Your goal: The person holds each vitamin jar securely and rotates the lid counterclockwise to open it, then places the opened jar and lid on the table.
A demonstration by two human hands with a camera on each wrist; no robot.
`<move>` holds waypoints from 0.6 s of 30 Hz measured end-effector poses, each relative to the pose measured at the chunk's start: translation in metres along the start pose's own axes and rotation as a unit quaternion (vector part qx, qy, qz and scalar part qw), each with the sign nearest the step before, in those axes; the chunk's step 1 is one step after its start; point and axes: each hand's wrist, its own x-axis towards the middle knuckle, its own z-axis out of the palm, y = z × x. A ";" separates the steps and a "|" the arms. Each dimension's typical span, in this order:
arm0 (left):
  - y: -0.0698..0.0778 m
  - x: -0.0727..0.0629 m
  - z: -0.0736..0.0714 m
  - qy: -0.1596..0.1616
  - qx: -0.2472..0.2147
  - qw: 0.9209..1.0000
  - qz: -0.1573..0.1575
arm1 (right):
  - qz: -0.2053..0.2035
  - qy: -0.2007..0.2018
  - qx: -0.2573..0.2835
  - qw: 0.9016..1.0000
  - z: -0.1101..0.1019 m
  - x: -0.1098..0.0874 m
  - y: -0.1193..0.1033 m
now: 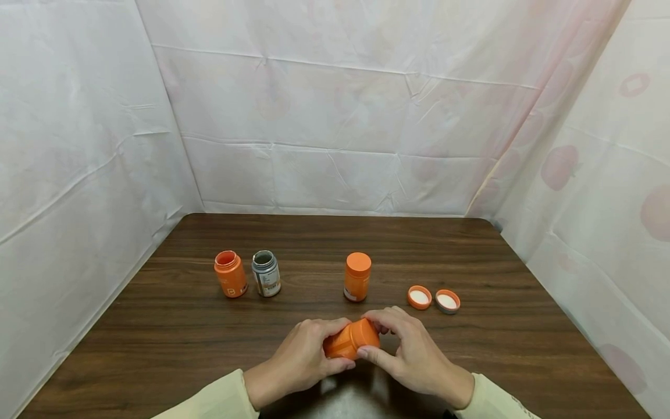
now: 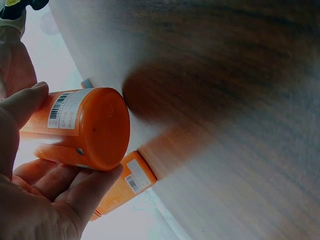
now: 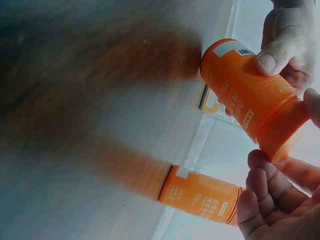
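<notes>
An orange pill bottle (image 1: pixel 341 344) lies tilted on its side in the person's hands, its capped end toward the right. The left hand (image 1: pixel 303 356) grips its body, thumb on one side and fingers round the other. In the left wrist view the round base and a white barcode label (image 2: pixel 65 110) show. The right hand (image 1: pixel 416 355) pinches the orange cap (image 1: pixel 365 333) between thumb and fingers; the cap sits on the bottle's neck. Just beyond the hands, a second orange bottle (image 1: pixel 357 279) stands upright with its cap on.
At the left, an uncapped orange bottle (image 1: pixel 232 278) and an uncapped grey bottle (image 1: pixel 267 278) stand side by side. Two caps, one orange (image 1: pixel 419 297) and one orange and grey (image 1: pixel 447 301), lie with white insides up at the right. Pale sheets (image 1: pixel 335 116) surround the dark wooden table (image 1: pixel 523 326).
</notes>
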 end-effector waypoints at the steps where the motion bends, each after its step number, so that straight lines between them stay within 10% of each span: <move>1: 0.000 0.000 0.000 0.000 0.000 1.000 0.000 | 0.000 -0.001 0.001 1.000 0.000 0.000 0.000; 18: -0.001 0.000 0.001 0.002 0.007 1.000 0.002 | -0.025 -0.010 0.003 1.000 0.000 0.000 0.002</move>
